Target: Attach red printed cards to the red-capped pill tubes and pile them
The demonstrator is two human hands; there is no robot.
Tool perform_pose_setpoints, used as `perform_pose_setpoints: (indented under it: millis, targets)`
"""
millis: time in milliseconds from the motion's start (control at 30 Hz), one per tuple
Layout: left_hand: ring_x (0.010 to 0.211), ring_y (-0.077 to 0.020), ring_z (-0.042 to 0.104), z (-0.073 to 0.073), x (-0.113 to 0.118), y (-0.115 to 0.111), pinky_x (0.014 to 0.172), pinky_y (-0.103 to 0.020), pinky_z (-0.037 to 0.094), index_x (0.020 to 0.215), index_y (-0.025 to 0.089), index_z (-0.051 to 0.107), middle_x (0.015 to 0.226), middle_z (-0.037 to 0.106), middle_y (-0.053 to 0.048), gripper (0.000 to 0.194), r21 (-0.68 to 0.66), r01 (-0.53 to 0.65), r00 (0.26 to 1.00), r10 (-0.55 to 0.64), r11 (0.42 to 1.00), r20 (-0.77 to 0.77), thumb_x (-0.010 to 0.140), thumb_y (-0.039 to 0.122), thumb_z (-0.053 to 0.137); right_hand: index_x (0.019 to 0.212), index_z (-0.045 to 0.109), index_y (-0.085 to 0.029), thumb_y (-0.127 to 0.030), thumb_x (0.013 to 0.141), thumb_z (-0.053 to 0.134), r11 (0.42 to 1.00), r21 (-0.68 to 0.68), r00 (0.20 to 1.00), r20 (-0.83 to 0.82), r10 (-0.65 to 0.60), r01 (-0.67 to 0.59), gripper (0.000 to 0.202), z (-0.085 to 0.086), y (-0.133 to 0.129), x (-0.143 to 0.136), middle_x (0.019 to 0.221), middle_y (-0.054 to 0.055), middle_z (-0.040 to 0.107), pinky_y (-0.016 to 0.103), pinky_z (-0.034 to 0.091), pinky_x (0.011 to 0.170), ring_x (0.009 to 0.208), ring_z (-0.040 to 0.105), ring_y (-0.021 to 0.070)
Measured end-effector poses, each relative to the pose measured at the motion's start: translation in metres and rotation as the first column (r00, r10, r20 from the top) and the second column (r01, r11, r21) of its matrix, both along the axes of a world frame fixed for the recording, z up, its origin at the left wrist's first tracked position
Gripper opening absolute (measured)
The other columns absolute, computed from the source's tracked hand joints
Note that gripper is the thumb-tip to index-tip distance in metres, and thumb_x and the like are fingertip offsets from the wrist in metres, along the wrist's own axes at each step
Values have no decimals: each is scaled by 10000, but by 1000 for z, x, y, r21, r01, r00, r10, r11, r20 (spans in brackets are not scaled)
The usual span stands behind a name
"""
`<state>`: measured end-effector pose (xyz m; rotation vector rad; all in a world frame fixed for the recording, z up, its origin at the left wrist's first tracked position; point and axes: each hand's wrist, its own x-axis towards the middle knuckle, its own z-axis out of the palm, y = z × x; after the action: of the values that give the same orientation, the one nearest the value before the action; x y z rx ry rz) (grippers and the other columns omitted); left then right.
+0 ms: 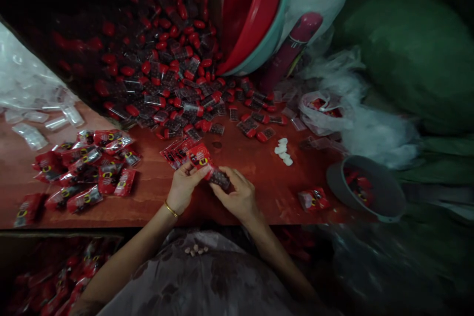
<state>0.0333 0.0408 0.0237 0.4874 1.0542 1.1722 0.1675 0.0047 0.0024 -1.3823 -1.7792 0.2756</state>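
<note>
Both hands working just below frame centre on a reddish wooden table (155,192). Left hand (184,186), thin gold bangle (171,209) at the wrist, pinching a red printed sachet (200,156) by its lower edge. Right hand (237,195) closed around a small dark clear-cased piece (219,178), touching the sachet's mouth. Fanned stack of more sachets (177,150) just left of that. Heap of filled red packets (87,168) at left. Huge pile of red-capped pieces (170,74) spread across upper centre, leaning red bowl (249,10) upper right of it. Few white bits (283,150) right of centre, grey bowl (370,187) at right edge of table, lone packet (313,199) beside it.
</note>
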Motion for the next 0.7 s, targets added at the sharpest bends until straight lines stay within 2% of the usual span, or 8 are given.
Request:
perform_pose_setpoints:
  millis: [133, 233, 333, 433, 567, 633, 700]
  targets:
    - [539, -66, 552, -6, 9, -7, 601, -206, 459, 720, 150, 665, 622, 663, 28, 386, -14, -41, 999, 41, 999, 27, 432, 318, 859, 1117, 554, -208, -231, 810, 554, 992, 74, 993, 44, -105, 102, 307, -1, 4, -10, 913, 79, 671, 324, 549, 765, 842, 650, 202]
    - [523, -54, 526, -8, 12, -8, 566, -185, 433, 719, 148, 674, 617, 656, 31, 378, -21, -65, 997, 66, 998, 43, 457, 359, 846, 1121, 542, -200, -209, 818, 554, 984, 118, 990, 38, -135, 130, 303, -1, 6, -14, 921, 88, 670, 315, 553, 760, 845, 649, 198]
    - [551, -76, 544, -8, 8, -5, 577, -200, 439, 689, 147, 680, 639, 665, 7, 339, 29, -6, 1000, 5, 1000, 31, 536, 425, 798, 1133, 539, -204, -217, 819, 572, 983, 140, 992, 27, -121, 116, 315, 2, 6, -15, 931, 86, 673, 322, 551, 782, 864, 650, 199]
    - [597, -111, 572, -11, 4, -6, 635, -234, 463, 670, 147, 693, 654, 676, -13, 318, 94, 26, 994, -17, 995, -104, 596, 450, 751, 1154, 539, -215, -233, 816, 571, 987, 115, 993, 14, -115, 113, 340, 2, 6, -12, 957, 85, 673, 341, 548, 802, 890, 649, 207]
    - [681, -147, 605, -17, 5, -16, 712, -259, 474, 741, 167, 724, 724, 703, -19, 249, 169, 12, 940, 46, 986, -337, 611, 377, 753, 1180, 531, -211, -211, 813, 550, 986, 89, 989, 9, -144, 143, 367, 1, 8, -10, 983, 93, 671, 350, 551, 802, 912, 647, 217]
    - [688, -148, 605, -17, 5, -15, 711, -258, 474, 736, 167, 718, 725, 698, -23, 261, 167, 18, 952, 34, 986, -304, 634, 407, 733, 1181, 530, -212, -222, 819, 559, 984, 102, 989, 9, -145, 143, 364, 1, 9, -11, 991, 95, 670, 351, 551, 807, 917, 647, 220]
    - [690, -141, 598, -16, 4, -10, 711, -254, 473, 720, 167, 703, 727, 687, -23, 302, 184, 28, 982, 7, 983, -187, 670, 464, 694, 1175, 531, -217, -237, 823, 575, 985, 118, 992, 12, -127, 125, 355, 3, 10, -12, 985, 93, 671, 347, 549, 813, 912, 649, 217]
